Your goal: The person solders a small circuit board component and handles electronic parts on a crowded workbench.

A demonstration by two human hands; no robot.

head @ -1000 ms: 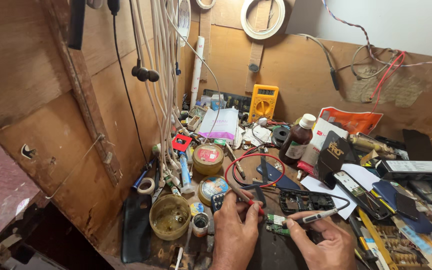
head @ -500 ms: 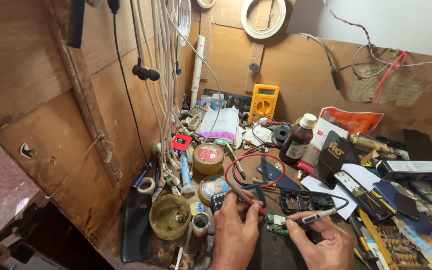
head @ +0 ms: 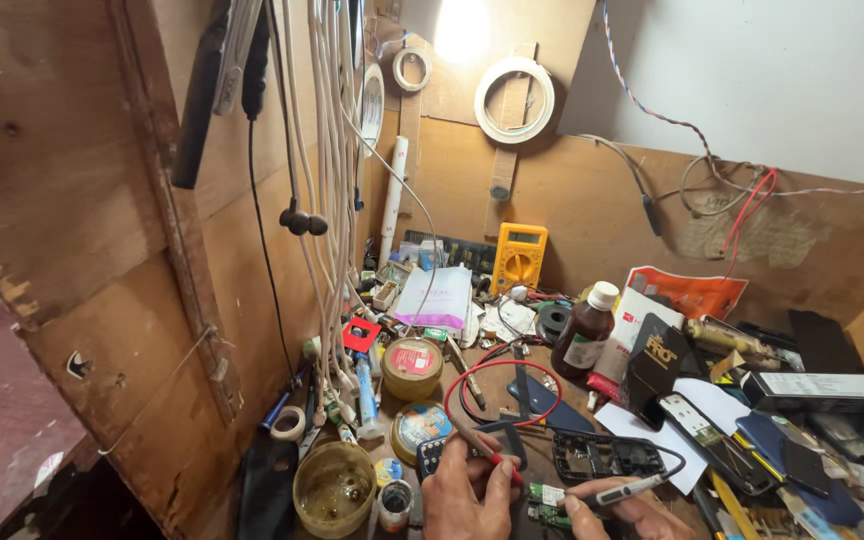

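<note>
Left hand point(head: 470, 492) pinches the red probe point(head: 487, 458) between thumb and fingers, tip down toward the small green board point(head: 549, 497) at the bench's near edge. Right hand point(head: 624, 508) grips the other probe point(head: 624, 489), grey-bodied, laid nearly flat, its tip near the same board. Both hands closed on their tools.

Board lies between my two hands, just below the black phone frame point(head: 607, 457). Whether either tip actually touches a contact, I cannot tell; too small.

Red lead point(head: 500, 372) loops back over the bench toward the yellow meter point(head: 518, 256), which leans against the back wall, well apart from the board.

Step, as I judge it: probing the board, both tips being placed. Next move calls for steady tips on the right points and a look up at the meter, which sits far from my work.

Around: two round tins point(head: 413, 368) to the left, an open pot point(head: 334, 488) near my left hand, brown bottle point(head: 585, 339) behind the frame, white cables point(head: 337, 180) hanging on the left wall.
</note>
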